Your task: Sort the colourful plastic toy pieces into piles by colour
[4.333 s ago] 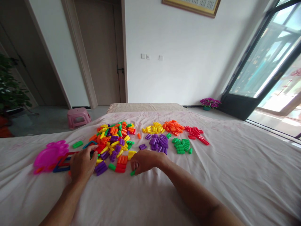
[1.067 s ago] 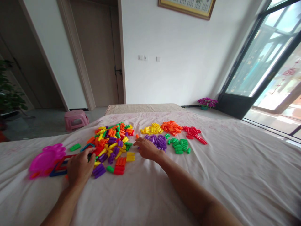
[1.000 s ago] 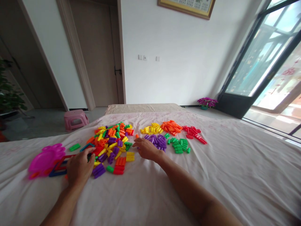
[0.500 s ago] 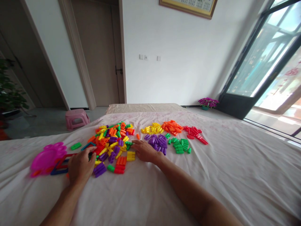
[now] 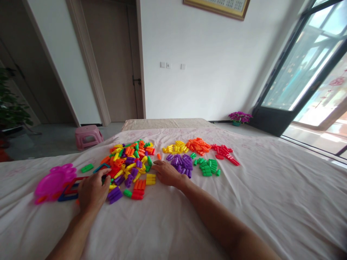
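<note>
Your right hand (image 5: 168, 174) is palm down with its fingers (image 5: 157, 163) loosely extended and parted, nothing visible between them. Just left of those fingertips lie two loose green building blocks (image 5: 149, 161), at the right edge of the mixed pile of building blocks (image 5: 129, 165); you can't tell from this view whether the fingers touch them. A little beyond the same fingertips is a single orange block (image 5: 159, 156), and nearer you, just left of them, sits a ribbed yellow block (image 5: 150, 179).

To the right of your right fingers are the purple blocks (image 5: 183, 164), with the sorted green blocks (image 5: 208, 168) farther right. Beyond those fingers lie the yellow blocks (image 5: 176, 147), then the orange blocks (image 5: 198, 145) and the red blocks (image 5: 223, 151), each rightward of the last.

Your left hand (image 5: 93, 189) rests at the pile's left edge, fingers slightly bent and thumb apart; its underside is hidden, so whether it grips anything can't be told. A light-blue frame (image 5: 101, 167) lies by its fingertips. Left of its fingers are a red frame (image 5: 72, 185) and a magenta plastic piece (image 5: 55, 182), all on the pale cloth (image 5: 151, 231).
</note>
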A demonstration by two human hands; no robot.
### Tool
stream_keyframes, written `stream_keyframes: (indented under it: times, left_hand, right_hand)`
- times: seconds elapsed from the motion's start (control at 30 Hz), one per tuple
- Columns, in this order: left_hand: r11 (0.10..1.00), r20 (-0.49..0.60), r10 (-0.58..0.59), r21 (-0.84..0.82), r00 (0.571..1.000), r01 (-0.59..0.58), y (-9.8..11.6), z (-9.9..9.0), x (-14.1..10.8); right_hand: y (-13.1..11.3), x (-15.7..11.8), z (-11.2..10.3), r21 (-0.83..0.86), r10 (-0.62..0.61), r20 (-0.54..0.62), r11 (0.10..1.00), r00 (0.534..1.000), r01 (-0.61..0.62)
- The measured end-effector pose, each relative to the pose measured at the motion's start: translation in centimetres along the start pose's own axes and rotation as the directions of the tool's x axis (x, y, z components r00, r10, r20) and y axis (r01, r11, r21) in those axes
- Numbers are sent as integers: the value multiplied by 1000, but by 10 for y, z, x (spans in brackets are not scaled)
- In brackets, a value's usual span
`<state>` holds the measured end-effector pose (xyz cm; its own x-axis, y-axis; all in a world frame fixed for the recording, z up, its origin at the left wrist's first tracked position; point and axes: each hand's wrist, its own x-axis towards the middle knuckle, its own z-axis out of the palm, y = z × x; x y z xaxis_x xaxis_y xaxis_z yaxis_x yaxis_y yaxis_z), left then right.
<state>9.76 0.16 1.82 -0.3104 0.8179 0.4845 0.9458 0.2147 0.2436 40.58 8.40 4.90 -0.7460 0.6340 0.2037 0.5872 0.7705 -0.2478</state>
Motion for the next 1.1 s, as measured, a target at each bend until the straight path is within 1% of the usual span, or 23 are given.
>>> stream_keyframes:
  times: [0.13,0.5,0.77,0.9,1.1]
  left_hand:
    - [1000,-3,3,0,1000,-3,-1,1,0]
    - [1000,-5,-4,3,1000,4,4,-3,-1]
    - [1000,3,10,3,1000,-10,-2,3,1]
    - [1000,18,2,9,1000,-2,-3,4,1]
    - [1000,4,8,8,1000,-8,-1,2,0]
  right_hand:
    - [-2,-1,-1,8,16,16,1000,1000,-17]
    - [0,3,6,20,-30,6,999,1000,30]
    - [1,7,11,-2,44,12,999,999,-44]
    - [0,9,13,-14,56,21,998,998,-55]
    - [-3,10,12,-22,69,-25,997,997,-70]
